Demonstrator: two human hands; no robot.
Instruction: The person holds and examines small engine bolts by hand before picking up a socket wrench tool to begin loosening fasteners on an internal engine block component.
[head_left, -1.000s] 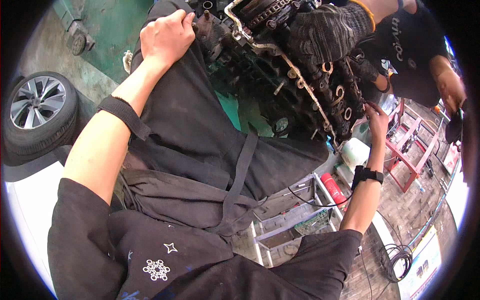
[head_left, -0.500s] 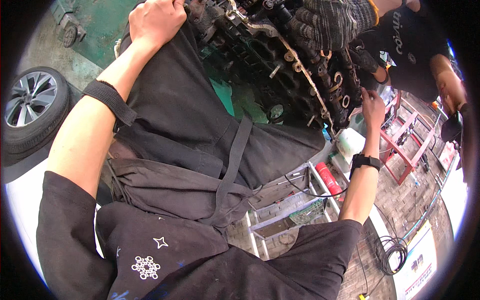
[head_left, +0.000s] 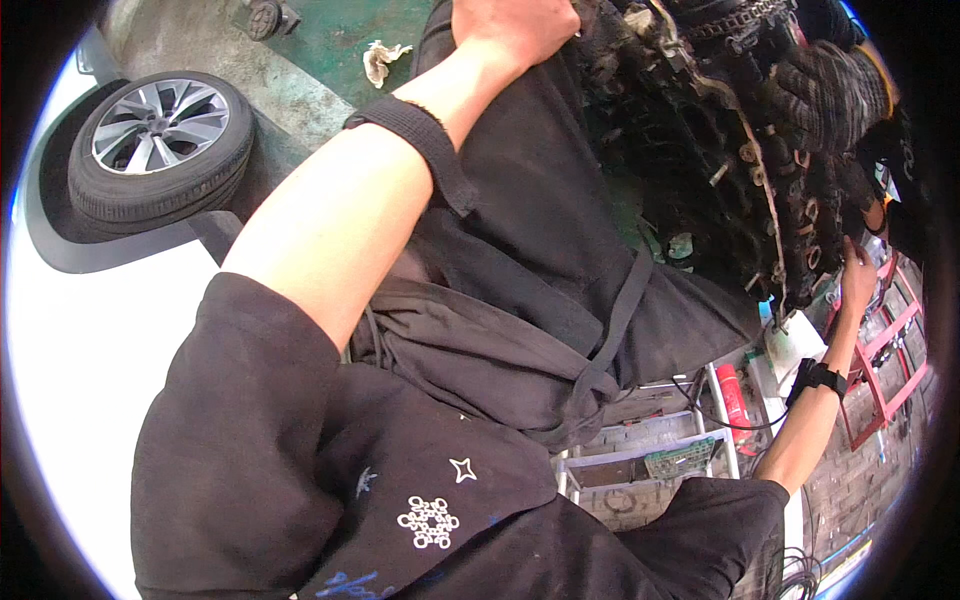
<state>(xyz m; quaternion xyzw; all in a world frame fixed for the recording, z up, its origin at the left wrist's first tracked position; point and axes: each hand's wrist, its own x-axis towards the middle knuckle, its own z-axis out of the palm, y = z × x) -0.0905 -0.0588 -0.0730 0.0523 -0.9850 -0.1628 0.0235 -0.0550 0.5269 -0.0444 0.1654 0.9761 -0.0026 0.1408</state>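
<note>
A dark, greasy engine (head_left: 740, 170) with a pale gasket edge fills the upper right, close to my bent leg. At the top edge, my left hand (head_left: 515, 28) is by my knee and the engine's near side; its fingers are mostly out of the picture. Reaching to the engine's far right end, my right hand (head_left: 856, 270) has its fingertips drawn together at the engine's edge, and what they pinch is too small to tell. Another person's hand in a grey striped glove (head_left: 835, 100) lies on the engine top, near a timing chain (head_left: 735, 20).
A car wheel (head_left: 160, 135) lies at the left beside a white car body panel (head_left: 110, 370). Below the engine stand a metal-framed cart (head_left: 640, 440) and a red cylinder (head_left: 733, 400). A red metal frame (head_left: 890, 370) is at the right, with coiled black cable (head_left: 800, 575) lower down.
The view has swung left, so the engine and both hands appear farther right. My right hand stays at the engine's end; the other person's gloved hand remains on the engine.
</note>
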